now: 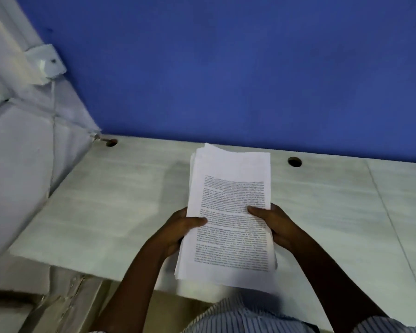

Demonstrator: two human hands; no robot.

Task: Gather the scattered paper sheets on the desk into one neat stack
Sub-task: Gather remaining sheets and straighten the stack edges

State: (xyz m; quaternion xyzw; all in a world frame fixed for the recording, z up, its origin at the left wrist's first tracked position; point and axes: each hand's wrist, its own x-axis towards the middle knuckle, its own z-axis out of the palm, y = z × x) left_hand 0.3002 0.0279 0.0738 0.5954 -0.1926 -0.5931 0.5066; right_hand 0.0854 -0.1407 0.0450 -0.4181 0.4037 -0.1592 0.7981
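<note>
**Paper stack held in both hands over table**

The paper stack (228, 188) is gathered into one pile with printed text on the top sheet. Its edges are slightly uneven at the far left corner. It lies over the middle of the table (106, 200), and its near end passes the table's front edge. Whether it touches the surface cannot be told.

The left hand (178, 230) grips the left edge, thumb on top. The right hand (279, 227) grips the right edge likewise.

Two round holes (294, 162) sit along the table's far edge, below a blue wall (226, 68). A striped shirt (238, 318) shows at the bottom.
</note>
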